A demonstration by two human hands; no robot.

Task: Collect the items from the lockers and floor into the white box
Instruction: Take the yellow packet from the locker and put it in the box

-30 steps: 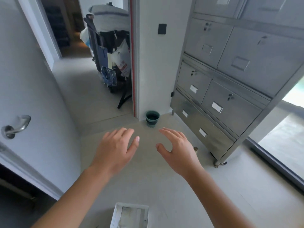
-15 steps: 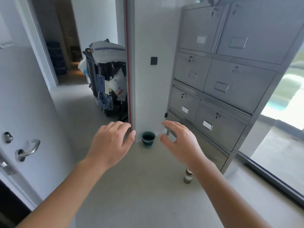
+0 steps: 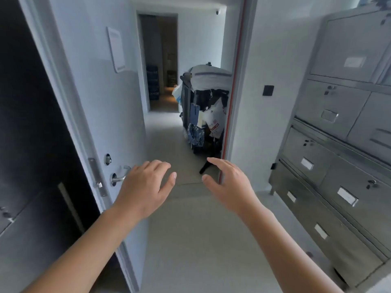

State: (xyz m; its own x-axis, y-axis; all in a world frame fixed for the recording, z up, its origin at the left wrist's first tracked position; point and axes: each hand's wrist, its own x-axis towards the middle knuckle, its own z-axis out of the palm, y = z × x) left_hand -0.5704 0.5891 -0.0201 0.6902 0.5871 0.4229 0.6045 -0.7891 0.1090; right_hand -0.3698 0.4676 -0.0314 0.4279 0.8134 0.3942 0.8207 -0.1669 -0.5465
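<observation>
Steel lockers (image 3: 338, 166) to the right of right hand (image 3: 230, 187), left hand (image 3: 146, 187) farther.

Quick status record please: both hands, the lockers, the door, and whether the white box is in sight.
left hand: open, empty, near the door handle
right hand: open, empty, held out above the floor
lockers: right side, all visible fronts shut
door: left side, standing open
cart: loaded, beyond the doorway
white box: not in view
</observation>
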